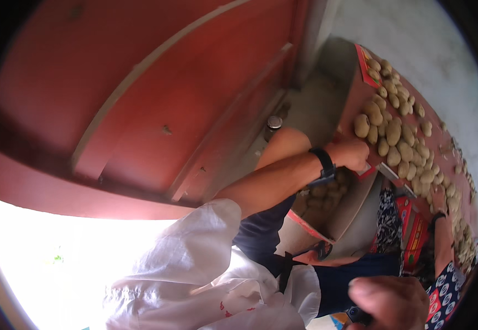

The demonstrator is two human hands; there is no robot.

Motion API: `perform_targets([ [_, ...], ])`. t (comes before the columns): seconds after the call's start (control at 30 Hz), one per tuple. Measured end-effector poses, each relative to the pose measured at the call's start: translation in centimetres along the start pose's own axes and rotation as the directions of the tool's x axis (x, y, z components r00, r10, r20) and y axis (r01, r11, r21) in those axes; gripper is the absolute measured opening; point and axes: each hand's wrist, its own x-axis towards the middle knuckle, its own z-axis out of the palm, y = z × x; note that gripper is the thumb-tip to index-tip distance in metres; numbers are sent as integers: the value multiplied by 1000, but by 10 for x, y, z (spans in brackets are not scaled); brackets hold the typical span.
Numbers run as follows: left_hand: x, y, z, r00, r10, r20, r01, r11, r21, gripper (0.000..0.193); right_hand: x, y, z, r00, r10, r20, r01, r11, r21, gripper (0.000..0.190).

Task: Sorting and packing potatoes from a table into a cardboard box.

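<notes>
My left hand (349, 154), with a black band at the wrist, is at the near edge of the red table (352, 105). Its fingers are curled beside a small red and white piece (364, 170); whether they grip it is unclear. Brown oval produce, like kiwifruit or potatoes (393, 133), is spread over the tabletop just beyond. My right hand (391, 299), blurred and close to the camera at the bottom right, has bent fingers; its palm and anything in it are hidden. Below the table edge, a carton (356, 206) holds more of the brown produce.
A co-worker's hand (439, 200) with a dark wristband reaches to the produce. Red printed cartons (414, 239) are near that person. A large red panelled door (160, 107) fills the upper left. A small round-topped object (274, 122) is on the floor by my knee.
</notes>
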Motion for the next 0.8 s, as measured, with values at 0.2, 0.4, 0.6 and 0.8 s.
perform_targets([
  [0.2,3,-8,-1,999,-7,31,8,999,-35,38,-9,8,23,992,-82,-100,89,994,64,46],
  [0.4,0,-4,-8,994,-53,95,58,997,-48,41,-16,6,33,989,-35,-142,41,998,43,44],
  [0.6,1,-3,-8,996,-55,72,61,994,-89,43,-37,17,32,978,-29,-205,53,993,110,44],
  [0.8,1,-12,-8,998,-29,63,33,998,-60,44,-60,23,3,982,189,16,-184,930,318,38],
])
